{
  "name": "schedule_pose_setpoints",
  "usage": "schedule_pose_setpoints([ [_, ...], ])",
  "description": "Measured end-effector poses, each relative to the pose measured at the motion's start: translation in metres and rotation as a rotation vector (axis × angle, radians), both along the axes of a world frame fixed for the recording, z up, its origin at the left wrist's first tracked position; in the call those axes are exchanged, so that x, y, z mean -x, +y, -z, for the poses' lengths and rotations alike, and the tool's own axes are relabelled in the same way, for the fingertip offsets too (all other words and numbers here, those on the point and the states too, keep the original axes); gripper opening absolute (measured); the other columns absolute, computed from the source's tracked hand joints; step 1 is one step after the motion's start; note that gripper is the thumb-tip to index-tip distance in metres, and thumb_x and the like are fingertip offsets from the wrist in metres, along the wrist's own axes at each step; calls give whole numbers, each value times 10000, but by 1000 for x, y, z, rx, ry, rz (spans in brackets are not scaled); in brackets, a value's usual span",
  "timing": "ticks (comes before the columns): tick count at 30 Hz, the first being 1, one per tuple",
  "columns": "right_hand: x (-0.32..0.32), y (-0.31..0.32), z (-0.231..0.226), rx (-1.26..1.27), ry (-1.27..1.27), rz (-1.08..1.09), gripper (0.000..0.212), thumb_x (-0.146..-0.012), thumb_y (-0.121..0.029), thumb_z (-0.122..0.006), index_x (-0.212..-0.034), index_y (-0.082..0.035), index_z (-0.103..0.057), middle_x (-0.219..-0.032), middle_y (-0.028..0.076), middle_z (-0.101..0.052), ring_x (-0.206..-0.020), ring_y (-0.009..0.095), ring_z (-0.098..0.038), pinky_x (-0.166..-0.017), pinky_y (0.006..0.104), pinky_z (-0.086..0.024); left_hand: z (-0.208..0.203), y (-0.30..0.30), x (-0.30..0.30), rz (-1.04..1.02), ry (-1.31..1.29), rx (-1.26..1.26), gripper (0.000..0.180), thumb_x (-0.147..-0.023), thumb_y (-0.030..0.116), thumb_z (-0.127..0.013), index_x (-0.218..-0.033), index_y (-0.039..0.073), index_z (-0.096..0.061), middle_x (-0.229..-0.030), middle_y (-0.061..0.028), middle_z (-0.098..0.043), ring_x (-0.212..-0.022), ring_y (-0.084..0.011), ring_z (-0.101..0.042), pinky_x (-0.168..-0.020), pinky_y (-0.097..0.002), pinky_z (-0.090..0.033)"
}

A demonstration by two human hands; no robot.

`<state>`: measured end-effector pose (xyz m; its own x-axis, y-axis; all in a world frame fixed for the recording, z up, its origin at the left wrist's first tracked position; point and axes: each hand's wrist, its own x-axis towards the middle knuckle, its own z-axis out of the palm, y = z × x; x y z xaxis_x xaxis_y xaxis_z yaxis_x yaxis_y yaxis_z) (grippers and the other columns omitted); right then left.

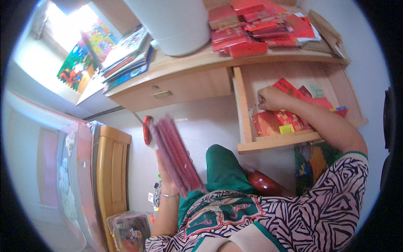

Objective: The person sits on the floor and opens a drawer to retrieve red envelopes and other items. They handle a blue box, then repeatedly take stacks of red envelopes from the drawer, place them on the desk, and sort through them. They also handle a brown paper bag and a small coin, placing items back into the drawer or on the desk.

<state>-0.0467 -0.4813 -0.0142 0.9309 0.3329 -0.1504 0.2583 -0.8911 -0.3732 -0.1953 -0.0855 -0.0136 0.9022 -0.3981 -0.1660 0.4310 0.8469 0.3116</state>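
In front of my body, a thick stack of dark red, envelope-like packets (178, 157) is held up by my left hand (168, 178). Motion blurs the stack, and it hides most of the fingers. My right hand (272, 99) reaches into the pulled-out wooden drawer (289, 140), its fingers curled inward near the drawer's left side. Whatever they pinch, if anything, cannot be made out. Under and around that hand lie red packets with gold patterns (264, 122). One bears a yellow label (286, 129). My right forearm covers part of the drawer's contents.
Red packets (252, 31) are heaped on the desk above the drawer, beside a brown paper envelope (325, 31). A white cylindrical container (178, 25) stands left of them. Books (126, 56) are piled farther left. Below are a closed drawer (176, 90) and a clear bag (130, 231).
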Motion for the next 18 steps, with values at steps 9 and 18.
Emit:
schedule_pose_setpoints([
  [9, 0, 2, -4, -41, 55, -44, 277, -671, -205, -770, -822, -23, -627, -825, 174, -664, -816, 330, -651, -724, 423, -509, -90, 2, -113, -292, -69, -341, 393, -946, 352, -575, -1227, 79, -546, -1205, -68, -615, -1110, -223, -579, -983, -411, -455],
  [18, 7, 7, -6, -36, 62, -64, 246, -688, -164, -759, -824, -13, -620, -789, 164, -651, -743, 301, -644, -675, 394, -504, -135, 0, -190, -503, 74, -322, 398, -896, 311, -648, -1199, 68, -564, -1225, -115, -602, -1148, -294, -562, -1024, -515, -418],
])
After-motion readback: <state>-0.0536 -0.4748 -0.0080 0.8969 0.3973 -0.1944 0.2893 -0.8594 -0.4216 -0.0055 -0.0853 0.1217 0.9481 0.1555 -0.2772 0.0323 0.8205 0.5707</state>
